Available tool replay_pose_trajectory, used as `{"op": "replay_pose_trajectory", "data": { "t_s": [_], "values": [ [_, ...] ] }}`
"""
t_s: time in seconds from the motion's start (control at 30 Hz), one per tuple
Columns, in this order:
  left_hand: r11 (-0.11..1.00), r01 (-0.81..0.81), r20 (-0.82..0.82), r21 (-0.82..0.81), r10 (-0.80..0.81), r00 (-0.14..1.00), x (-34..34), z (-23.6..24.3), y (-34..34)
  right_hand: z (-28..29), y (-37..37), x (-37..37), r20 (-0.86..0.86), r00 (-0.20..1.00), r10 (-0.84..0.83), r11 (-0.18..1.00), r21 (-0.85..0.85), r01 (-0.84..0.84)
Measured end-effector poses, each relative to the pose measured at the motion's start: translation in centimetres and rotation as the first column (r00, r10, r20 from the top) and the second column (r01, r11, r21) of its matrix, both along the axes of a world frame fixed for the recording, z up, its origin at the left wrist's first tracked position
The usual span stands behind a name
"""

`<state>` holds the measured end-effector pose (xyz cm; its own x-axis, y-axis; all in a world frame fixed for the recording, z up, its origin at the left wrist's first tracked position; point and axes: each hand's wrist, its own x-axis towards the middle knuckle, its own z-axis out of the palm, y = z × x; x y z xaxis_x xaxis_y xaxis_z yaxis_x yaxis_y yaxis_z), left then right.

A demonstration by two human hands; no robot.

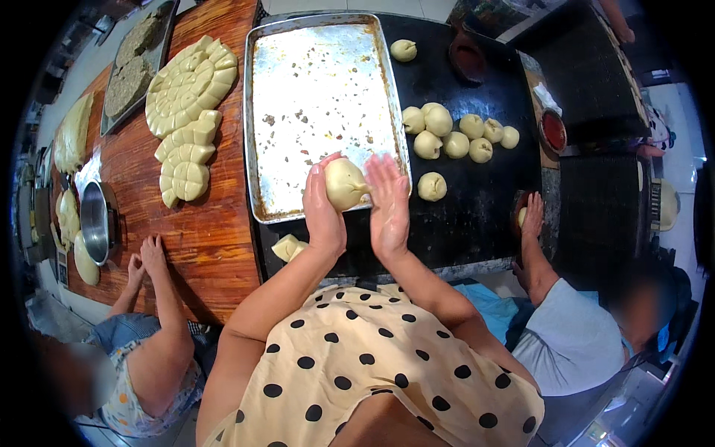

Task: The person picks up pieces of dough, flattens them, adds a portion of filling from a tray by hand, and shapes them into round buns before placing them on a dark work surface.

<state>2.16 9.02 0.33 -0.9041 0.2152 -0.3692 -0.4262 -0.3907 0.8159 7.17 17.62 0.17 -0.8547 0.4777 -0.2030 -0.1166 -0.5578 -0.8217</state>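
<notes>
Over the near edge of a metal baking tray (320, 97), my left hand (325, 216) cups a pale dough ball (344, 184) with a pinched tip pointing right. My right hand (389, 212) is held flat and upright against or just beside that tip, fingers stretched out. Scattered bits of filling dot the tray. A cut piece of dough (287, 247) lies on the black table below my left wrist. To the right of the tray, several dough balls (456, 144) sit in a group, with one separate ball (432, 186) nearer to me.
On the wooden table (216, 246) at left lie scored dough (192, 93), a tray of filling (132, 82) and a steel bowl (94, 222). A co-worker's hands (153, 257) rest there. At right, another person's hand (532, 216) presses dough near a red dish (553, 130).
</notes>
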Motion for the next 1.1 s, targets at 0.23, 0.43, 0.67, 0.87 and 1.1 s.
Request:
{"op": "replay_pose_trajectory", "data": {
  "t_s": [0.23, 0.43, 0.67, 0.87, 1.1],
  "values": [
    [0.981, -0.142, -0.223, -0.134, 0.11, 0.969, 1.7, 3.1, 4.7, 1.6, 2.4, -3.2, 0.103, 0.995, -0.007, 0.976, -0.215, 0.029],
    [0.923, -0.091, 0.412, 0.374, -0.077, 0.908, -3.1, 2.0, 2.9, 2.1, 3.7, -4.0, -0.013, 0.999, 0.048, 0.728, 0.685, -0.027],
    [0.949, -0.183, 0.449, 0.256, 0.051, 0.892, -3.5, 2.9, 2.1, 3.2, 5.4, -2.0, -0.103, 0.985, 0.138, 0.393, 0.919, 0.041],
    [0.976, -0.158, 0.262, 0.151, 0.115, 0.958, -2.8, 2.6, 2.1, 4.4, 5.2, -2.2, 0.038, 0.988, 0.149, 0.518, 0.848, -0.111],
    [0.99, -0.139, 0.05, 0.029, 0.137, 0.989, -3.1, 1.4, 0.9, 4.5, 5.1, -3.0, 0.174, 0.943, 0.285, 0.563, 0.766, -0.311]
  ]
}}
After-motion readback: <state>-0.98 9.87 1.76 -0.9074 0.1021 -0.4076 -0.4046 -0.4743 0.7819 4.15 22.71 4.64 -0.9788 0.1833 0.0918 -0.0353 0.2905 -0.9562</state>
